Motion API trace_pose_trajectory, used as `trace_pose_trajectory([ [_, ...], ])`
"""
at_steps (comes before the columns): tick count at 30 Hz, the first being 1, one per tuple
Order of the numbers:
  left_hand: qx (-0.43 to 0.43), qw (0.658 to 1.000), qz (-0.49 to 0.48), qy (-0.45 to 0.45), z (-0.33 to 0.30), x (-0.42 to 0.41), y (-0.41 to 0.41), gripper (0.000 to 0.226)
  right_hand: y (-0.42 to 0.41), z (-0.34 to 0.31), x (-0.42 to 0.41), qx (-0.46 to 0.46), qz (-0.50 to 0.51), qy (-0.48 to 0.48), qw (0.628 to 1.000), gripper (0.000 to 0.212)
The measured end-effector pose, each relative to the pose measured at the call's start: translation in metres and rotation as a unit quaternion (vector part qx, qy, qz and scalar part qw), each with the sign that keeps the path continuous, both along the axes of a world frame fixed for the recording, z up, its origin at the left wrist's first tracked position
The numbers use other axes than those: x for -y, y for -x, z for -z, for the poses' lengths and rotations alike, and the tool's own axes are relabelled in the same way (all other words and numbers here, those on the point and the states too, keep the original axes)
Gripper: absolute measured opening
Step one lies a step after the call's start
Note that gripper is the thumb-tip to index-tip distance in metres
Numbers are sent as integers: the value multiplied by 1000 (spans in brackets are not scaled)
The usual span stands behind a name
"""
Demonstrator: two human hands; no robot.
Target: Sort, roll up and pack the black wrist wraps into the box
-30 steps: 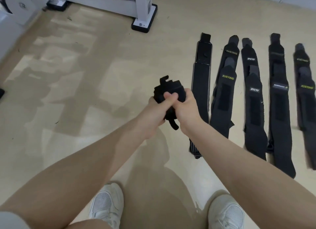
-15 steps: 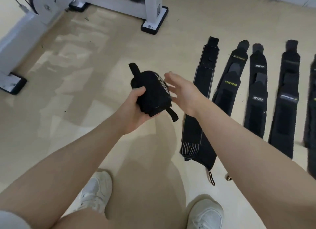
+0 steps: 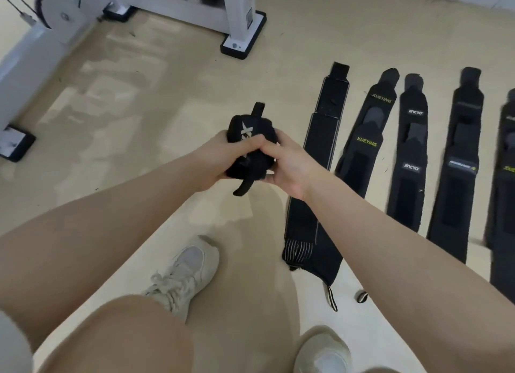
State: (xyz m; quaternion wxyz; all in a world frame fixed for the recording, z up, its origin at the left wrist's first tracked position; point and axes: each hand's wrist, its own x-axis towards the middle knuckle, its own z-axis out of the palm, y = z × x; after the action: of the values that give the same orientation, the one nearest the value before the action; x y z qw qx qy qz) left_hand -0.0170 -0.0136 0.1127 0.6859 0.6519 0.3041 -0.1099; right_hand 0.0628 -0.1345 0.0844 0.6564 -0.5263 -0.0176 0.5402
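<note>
A rolled black wrist wrap [image 3: 248,141] with a white X mark is held in front of me, a loop sticking up and a strap end hanging below. My left hand [image 3: 223,161] grips its left side. My right hand [image 3: 289,163] is closed on its right side. Several flat black wrist wraps lie in a row on the floor to the right: a long striped one [image 3: 315,205], a XUEYING one [image 3: 365,138], and one [image 3: 409,163] with white labels. No box is in view.
A white gym machine frame with black feet [image 3: 242,41] stands at the back. A pulley and cable [image 3: 55,16] are at upper left. My white shoes [image 3: 184,272] stand on the beige floor below my hands.
My right hand, open and apart half a second ago, has come back onto the rolled wrap. The wrap has turned so its X mark faces up. My left knee has risen into view.
</note>
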Motion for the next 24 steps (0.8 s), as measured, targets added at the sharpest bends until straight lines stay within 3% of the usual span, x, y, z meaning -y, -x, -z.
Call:
trace_pose_trajectory([
  [4,49,998,20,-46,25,-31,-16,13,-8,26,-28,18,54,21,998,45],
  [7,23,999,33,-27,55,-62,-25,32,-11,41,-54,-15,60,33,998,44],
  [9,-31,999,-10,-18,82,-83,-28,60,-12,54,-75,76,9,128,989,46],
  [12,-98,992,-78,-33,122,-103,-29,64,-18,79,-95,201,40,319,925,42],
  [14,-107,989,-94,-40,143,-110,-26,60,-21,90,-94,169,77,367,912,38],
  [17,-121,987,-54,-96,177,-130,-21,60,-18,105,-88,118,12,404,907,45],
  [18,-139,975,2,-176,187,-136,-19,61,-16,110,-85,128,-16,421,898,48],
  [20,-151,906,127,-373,197,-146,-18,65,-14,123,-79,146,-35,450,880,52],
  [21,-140,877,166,-427,198,-150,-18,68,-13,127,-76,144,-33,458,877,53],
  [24,-156,841,223,-468,194,-155,-21,77,-8,134,-71,132,-35,468,873,53],
])
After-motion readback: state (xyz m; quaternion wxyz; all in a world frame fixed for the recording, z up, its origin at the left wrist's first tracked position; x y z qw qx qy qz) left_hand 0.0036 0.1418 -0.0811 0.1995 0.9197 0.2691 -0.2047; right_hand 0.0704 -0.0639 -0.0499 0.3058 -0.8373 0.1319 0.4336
